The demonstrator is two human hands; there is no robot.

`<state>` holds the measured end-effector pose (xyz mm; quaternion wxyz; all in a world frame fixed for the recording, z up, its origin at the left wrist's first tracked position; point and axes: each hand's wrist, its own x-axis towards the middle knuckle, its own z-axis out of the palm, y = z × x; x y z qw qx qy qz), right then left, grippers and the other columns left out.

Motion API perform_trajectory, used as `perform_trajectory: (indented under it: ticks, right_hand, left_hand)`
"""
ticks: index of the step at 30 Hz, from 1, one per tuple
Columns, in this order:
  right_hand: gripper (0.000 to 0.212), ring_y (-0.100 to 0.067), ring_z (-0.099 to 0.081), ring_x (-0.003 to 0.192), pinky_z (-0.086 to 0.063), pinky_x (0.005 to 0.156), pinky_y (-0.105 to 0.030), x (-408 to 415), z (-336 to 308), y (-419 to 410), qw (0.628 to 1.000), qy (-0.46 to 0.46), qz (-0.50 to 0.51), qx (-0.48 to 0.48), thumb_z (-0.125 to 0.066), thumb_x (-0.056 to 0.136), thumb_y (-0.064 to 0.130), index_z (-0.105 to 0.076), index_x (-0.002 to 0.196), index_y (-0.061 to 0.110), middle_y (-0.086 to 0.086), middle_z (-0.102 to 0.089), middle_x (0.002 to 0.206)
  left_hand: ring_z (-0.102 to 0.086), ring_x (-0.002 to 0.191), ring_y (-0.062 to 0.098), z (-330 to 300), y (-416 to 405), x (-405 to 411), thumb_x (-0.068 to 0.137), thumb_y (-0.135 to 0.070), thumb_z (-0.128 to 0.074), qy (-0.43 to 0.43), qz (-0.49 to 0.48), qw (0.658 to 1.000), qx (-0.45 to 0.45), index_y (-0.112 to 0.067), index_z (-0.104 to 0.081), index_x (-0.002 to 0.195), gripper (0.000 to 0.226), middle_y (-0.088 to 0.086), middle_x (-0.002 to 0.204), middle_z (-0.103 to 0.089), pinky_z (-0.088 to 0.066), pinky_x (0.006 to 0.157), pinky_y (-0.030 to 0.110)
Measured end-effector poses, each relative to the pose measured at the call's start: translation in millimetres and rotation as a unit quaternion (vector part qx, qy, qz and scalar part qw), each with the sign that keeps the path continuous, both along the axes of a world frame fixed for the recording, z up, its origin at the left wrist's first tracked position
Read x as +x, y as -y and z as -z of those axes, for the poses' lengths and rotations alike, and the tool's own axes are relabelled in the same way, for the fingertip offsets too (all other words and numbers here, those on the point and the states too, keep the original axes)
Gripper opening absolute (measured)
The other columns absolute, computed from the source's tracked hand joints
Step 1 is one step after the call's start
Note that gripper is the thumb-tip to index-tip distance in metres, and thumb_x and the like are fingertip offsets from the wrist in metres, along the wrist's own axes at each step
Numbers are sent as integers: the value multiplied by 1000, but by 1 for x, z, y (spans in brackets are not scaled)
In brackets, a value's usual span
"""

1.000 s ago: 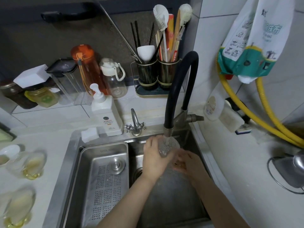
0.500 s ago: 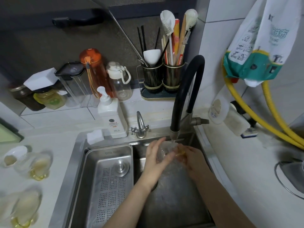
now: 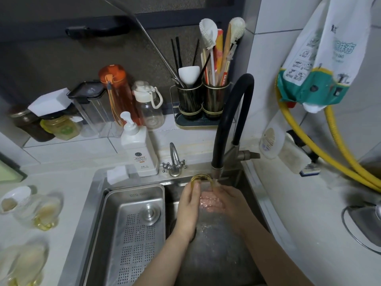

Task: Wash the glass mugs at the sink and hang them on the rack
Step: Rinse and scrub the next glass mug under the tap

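Currently both hands clasp a glass mug point(image 3: 203, 189) under the black faucet point(image 3: 228, 129): left hand point(image 3: 188, 209) wraps its side, right hand point(image 3: 226, 203) cups opposite. Mug mostly hidden, blurred; only gold rim clear.

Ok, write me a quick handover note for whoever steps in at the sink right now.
Left hand: holding the left side of the glass mug, gold rim tipped toward the black faucet.
Right hand: cupped on the mug's right side, under the running water.
Both hands are over the right basin of the sink.
Waiting: three more glass mugs on the left counter, apparently unwashed.
Done: nothing visibly finished; no rack in view.
Left: finish rinsing this mug, hang it, then wash and hang the others.
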<state>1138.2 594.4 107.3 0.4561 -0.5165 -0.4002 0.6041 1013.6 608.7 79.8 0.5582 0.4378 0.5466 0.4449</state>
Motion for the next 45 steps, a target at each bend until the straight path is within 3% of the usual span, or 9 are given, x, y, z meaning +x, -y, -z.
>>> perform_trajectory:
  ticks: [3, 7, 14, 18, 25, 29, 33, 37, 45]
  right_hand:
    - [23, -21, -70, 90, -55, 81, -32, -5, 1, 2, 996, 65, -45, 30, -49, 96, 22, -72, 97, 16, -10, -73, 95]
    - [17, -10, -69, 95, -53, 89, -24, 6, 1, 1, 967, 148, -205, 41, -54, 94, 18, -69, 102, 17, -1, -73, 98]
    - [25, -24, -70, 98, -58, 82, -32, 16, 6, -10, 997, -10, -70, 15, -46, 98, 19, -69, 105, 12, -9, -72, 107]
    - [30, -19, -71, 95, -56, 75, -28, 14, 8, -17, 997, -68, -12, -35, -53, 86, 37, -71, 94, 14, -8, -74, 104]
    - [24, -25, -64, 109, -48, 99, -40, 17, 14, -15, 973, 26, -231, 2, -55, 93, 16, -65, 114, 9, -13, -68, 111]
    - [29, -21, -68, 97, -53, 89, -40, 16, 14, -19, 987, 51, -154, 15, -56, 91, 32, -67, 107, 10, -7, -72, 102]
    - [29, -25, -65, 109, -55, 86, -34, 4, 15, -20, 987, -55, -152, -20, -48, 97, 24, -65, 116, 11, -8, -69, 114]
    - [25, -25, -64, 108, -48, 97, -37, 12, 15, -24, 972, 52, -228, 26, -56, 92, 21, -65, 112, 8, -12, -70, 110]
    - [28, -24, -64, 110, -50, 97, -40, 19, 16, -20, 989, -37, -141, 3, -47, 97, 22, -65, 115, 8, -13, -68, 114]
  left_hand:
    - [-68, 89, 27, 4, -8, -2, 93, -50, -48, 73, -49, 993, -83, -24, -67, 97, 33, 11, 98, -71, -53, 90, 53]
    - [-63, 56, 18, -7, -30, -9, 96, -42, -48, 126, 49, 972, -190, -13, -60, 99, 32, 11, 82, -68, -52, 48, 25]
    - [-50, 123, 5, 1, -13, -8, 72, -40, -75, 66, 125, 988, -64, -45, -30, 144, 84, -13, 138, -46, -43, 95, 23]
    - [-36, 108, -34, 13, 7, -3, 83, -34, -66, 35, 114, 993, 6, -51, -27, 140, 71, -42, 127, -33, -38, 83, -2]
    - [-67, 106, 26, 4, -9, -8, 85, -59, -55, 114, 88, 982, -123, -32, -56, 125, 48, 8, 122, -66, -53, 92, 49]
    - [-51, 123, 9, 9, -1, -8, 85, -53, -59, 102, 50, 991, -72, -40, -39, 140, 60, -10, 138, -48, -46, 91, 23]
    - [-60, 112, 13, 14, -8, -5, 79, -46, -68, 87, -17, 995, -41, -37, -58, 120, 43, 0, 123, -62, -46, 100, 33]
    - [-68, 84, 18, 3, -24, -4, 85, -38, -65, 136, 23, 985, -103, -23, -62, 115, 34, 6, 101, -69, -54, 75, 32]
    - [-58, 114, 13, 14, -16, -1, 83, -50, -64, 41, 47, 997, -42, -43, -60, 106, 24, -3, 117, -65, -44, 97, 32]
